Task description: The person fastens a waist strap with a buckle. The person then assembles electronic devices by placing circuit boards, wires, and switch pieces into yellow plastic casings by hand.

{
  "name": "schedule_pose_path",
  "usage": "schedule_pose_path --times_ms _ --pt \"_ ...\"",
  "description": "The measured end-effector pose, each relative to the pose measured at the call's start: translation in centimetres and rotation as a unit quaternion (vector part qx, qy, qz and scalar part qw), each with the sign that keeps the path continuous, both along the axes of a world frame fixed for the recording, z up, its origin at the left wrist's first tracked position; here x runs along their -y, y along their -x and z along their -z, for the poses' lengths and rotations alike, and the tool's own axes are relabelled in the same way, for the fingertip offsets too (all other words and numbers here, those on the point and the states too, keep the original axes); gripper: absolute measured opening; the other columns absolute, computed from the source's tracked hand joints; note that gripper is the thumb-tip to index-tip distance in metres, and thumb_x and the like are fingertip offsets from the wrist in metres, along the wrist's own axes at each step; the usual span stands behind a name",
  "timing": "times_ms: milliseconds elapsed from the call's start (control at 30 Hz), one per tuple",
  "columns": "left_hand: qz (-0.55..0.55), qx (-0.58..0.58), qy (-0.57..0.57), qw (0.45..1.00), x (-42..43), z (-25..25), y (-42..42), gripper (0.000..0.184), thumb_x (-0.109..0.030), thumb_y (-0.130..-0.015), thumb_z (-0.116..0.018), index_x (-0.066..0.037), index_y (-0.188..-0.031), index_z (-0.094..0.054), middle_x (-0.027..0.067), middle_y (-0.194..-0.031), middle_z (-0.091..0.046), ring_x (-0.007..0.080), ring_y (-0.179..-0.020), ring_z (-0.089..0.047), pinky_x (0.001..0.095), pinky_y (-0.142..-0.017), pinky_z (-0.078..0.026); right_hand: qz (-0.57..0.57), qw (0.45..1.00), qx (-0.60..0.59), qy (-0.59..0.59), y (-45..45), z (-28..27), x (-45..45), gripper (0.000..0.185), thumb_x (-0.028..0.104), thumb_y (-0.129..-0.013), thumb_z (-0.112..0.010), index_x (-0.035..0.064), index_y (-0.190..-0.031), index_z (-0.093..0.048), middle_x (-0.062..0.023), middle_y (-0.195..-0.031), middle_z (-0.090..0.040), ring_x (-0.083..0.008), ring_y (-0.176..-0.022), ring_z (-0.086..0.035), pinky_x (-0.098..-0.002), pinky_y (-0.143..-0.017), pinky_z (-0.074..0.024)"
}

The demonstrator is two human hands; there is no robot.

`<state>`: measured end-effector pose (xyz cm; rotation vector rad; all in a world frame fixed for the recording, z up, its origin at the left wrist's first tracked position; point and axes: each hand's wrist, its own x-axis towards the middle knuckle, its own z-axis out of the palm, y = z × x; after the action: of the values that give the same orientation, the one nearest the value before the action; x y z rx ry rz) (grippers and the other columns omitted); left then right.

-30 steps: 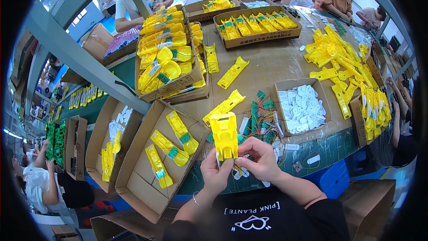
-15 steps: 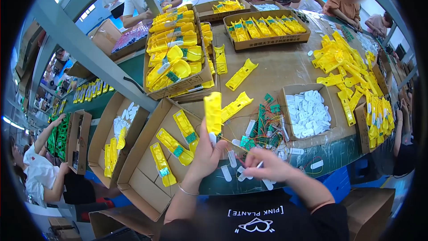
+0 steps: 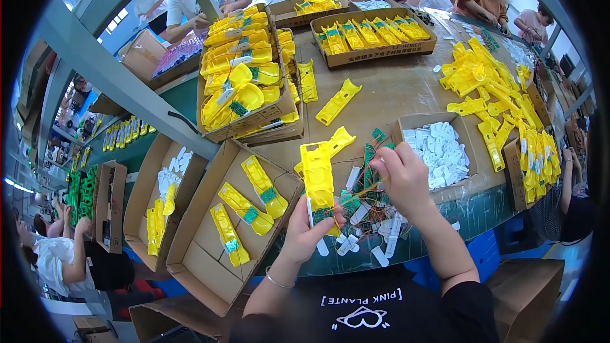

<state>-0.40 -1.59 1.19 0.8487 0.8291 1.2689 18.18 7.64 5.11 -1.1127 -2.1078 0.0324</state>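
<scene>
My left hand (image 3: 306, 232) grips a yellow plastic housing (image 3: 317, 174), upright with its hollow inside facing me. A green circuit board (image 3: 323, 216) sits at its lower end under my thumb, and a white strip shows along the left edge. My right hand (image 3: 406, 178) is raised to the right of it, thumb and fingers pinched on thin wires that run toward the board; their ends are hidden. Below and behind this hand lies a tangle of wired circuit boards (image 3: 367, 174) and white plastic pieces (image 3: 393, 232). Another yellow housing (image 3: 342, 140) lies behind the held one.
A carton (image 3: 203, 251) at left holds three yellow housings with boards. A small box of white pieces (image 3: 437, 152) stands right. Beyond are stacked cartons of housings (image 3: 244, 57), a long carton (image 3: 375, 55) and a yellow pile (image 3: 483, 82). Co-workers sit around; a metal post (image 3: 127, 70) slants left.
The yellow housing has turned so its inside and board face me, and moved slightly right and down. My right hand has risen from the white pieces to the wires.
</scene>
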Motion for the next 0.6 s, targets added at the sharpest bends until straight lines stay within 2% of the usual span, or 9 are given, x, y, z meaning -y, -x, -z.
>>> schedule_pose_path --times_ms 33,100,167,200,267,367,600 --pt "-0.020 0.023 -0.006 1.000 0.1 0.3 -0.4 0.045 0.002 -0.077 -0.055 -0.003 -0.117 -0.037 0.0100 -0.099 -0.053 0.0188 -0.086 -0.057 0.0338 -0.078 -0.047 0.001 1.000 0.001 0.001 0.3 -0.2 0.9 0.018 0.013 -0.075 -0.064 0.0023 -0.087 -0.055 -0.0073 -0.072 -0.049 -0.0240 -0.063 -0.050 -0.0333 -0.055 -0.0411" --pt "-0.032 0.012 -0.023 0.999 0.0 1.2 -0.9 0.045 0.001 -0.078 -0.056 -0.003 -0.118 -0.036 0.0099 -0.101 -0.052 0.0183 -0.087 -0.056 0.0330 -0.079 -0.047 -0.137 0.968 -0.195 0.081 1.3 -0.6 2.8 0.012 0.009 -0.078 -0.061 0.0029 -0.084 -0.054 -0.0069 -0.072 -0.051 -0.0204 -0.061 -0.051 -0.0308 -0.052 -0.0404" --pt "-0.044 -0.002 -0.039 0.998 0.0 1.5 -1.3 0.046 -0.001 -0.079 -0.056 -0.003 -0.119 -0.036 0.0097 -0.102 -0.052 0.0179 -0.089 -0.056 0.0322 -0.080 -0.046 -0.206 0.944 -0.220 0.138 2.3 0.2 5.0 0.013 0.006 -0.080 -0.057 0.0016 -0.089 -0.049 -0.0092 -0.072 -0.053 -0.0185 -0.060 -0.054 -0.0293 -0.051 -0.0418" --pt "-0.063 -0.031 -0.056 0.996 0.0 1.4 -1.6 0.047 -0.002 -0.079 -0.058 -0.003 -0.121 -0.035 0.0091 -0.104 -0.052 0.0171 -0.091 -0.055 0.0310 -0.081 -0.045 -0.204 0.944 -0.220 0.139 2.7 0.9 6.0 0.013 0.006 -0.080 -0.057 0.0016 -0.089 -0.049 -0.0092 -0.072 -0.053 -0.0185 -0.060 -0.054 -0.0293 -0.051 -0.0418" --pt "-0.080 -0.060 -0.071 0.992 0.1 1.2 -2.0 0.049 -0.004 -0.079 -0.059 -0.002 -0.122 -0.034 0.0085 -0.105 -0.051 0.0162 -0.093 -0.054 0.0299 -0.082 -0.044 -0.197 0.909 -0.248 0.272 3.2 2.0 7.2 0.018 0.004 -0.082 -0.054 -0.0002 -0.095 -0.042 -0.0121 -0.071 -0.054 -0.0199 -0.057 -0.057 -0.0300 -0.050 -0.0440" --pt "-0.128 -0.140 -0.122 0.974 0.3 0.6 -2.5 0.040 -0.007 -0.082 -0.058 -0.003 -0.114 -0.034 0.0073 -0.102 -0.051 0.0142 -0.093 -0.052 0.0283 -0.083 -0.042 -0.187 0.927 -0.214 0.246 3.5 2.0 7.5 0.021 0.005 -0.084 -0.052 -0.0018 -0.099 -0.038 -0.0133 -0.071 -0.054 -0.0218 -0.055 -0.058 -0.0304 -0.051 -0.0455" --pt "-0.148 -0.149 -0.127 0.969 1.0 1.0 -3.2 0.044 -0.012 -0.081 -0.060 -0.004 -0.114 -0.033 0.0077 -0.104 -0.050 0.0144 -0.095 -0.052 0.0289 -0.085 -0.041 -0.159 0.943 -0.221 0.190 4.0 2.0 8.3 0.020 0.005 -0.083 -0.052 -0.0025 -0.097 -0.040 -0.0143 -0.072 -0.055 -0.0241 -0.055 -0.058 -0.0314 -0.049 -0.0456"
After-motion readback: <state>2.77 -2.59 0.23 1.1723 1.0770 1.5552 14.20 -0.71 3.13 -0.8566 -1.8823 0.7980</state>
